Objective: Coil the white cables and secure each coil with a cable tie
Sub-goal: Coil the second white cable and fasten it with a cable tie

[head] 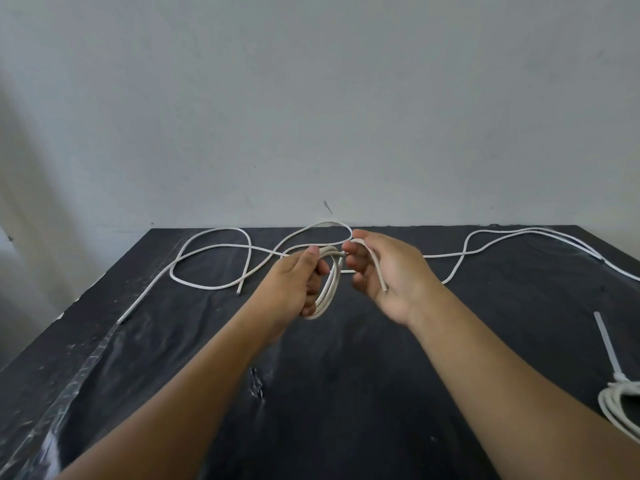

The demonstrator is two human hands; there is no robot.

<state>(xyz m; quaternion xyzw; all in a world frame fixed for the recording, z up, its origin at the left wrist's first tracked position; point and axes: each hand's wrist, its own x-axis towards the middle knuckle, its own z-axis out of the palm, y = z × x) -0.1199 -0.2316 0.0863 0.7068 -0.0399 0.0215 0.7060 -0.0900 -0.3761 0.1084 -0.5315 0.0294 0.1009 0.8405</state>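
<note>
Above the black surface (pixel 346 375), the left hand (pixel 298 282) has its grip curled round a small coil (pixel 329 289) of white cable. The right hand (pixel 384 275) pinches a strand just beside that coil, the cut end lying across its palm. Loose cable (pixel 207 251) sprawls in loops near the far edge, and a tied coil (pixel 616 400) with its cable tie (pixel 606 344) lies at the right edge.

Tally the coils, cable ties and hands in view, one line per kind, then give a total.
Coils: 2, the held coil in the left hand and the tied coil at the right edge.
Cable ties: 1, the cable tie on the tied coil.
Hands: 2; the right hand holds the free end.
Total: 5. The loose cables cross too much to count.
</note>
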